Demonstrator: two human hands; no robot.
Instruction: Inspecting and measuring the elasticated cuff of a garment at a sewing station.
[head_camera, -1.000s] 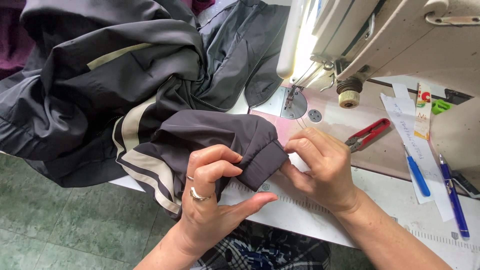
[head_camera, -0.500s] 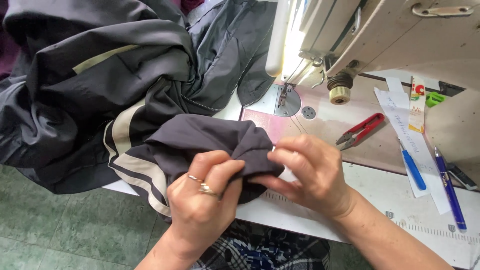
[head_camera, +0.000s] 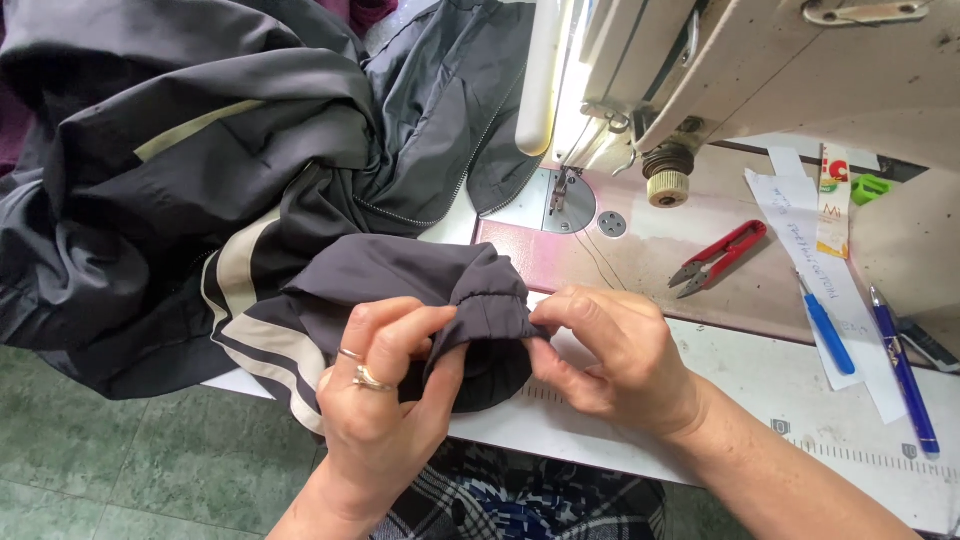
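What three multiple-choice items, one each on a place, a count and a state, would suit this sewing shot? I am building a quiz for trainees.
1. Where do the red thread snips lie?
A. On the machine bed right of the needle
B. On the floor
C. In the left hand

2. How many rings show on the left hand?
A. None
B. Two
C. Five

3. What are both hands doing to the dark jacket cuff?
A. Pinching it
B. Hovering above it
C. Cutting it

Answers: 1 A, they rest on the pinkish bed; 2 B, two bands on one finger; 3 A, the right hand and left grip its gathered edge.
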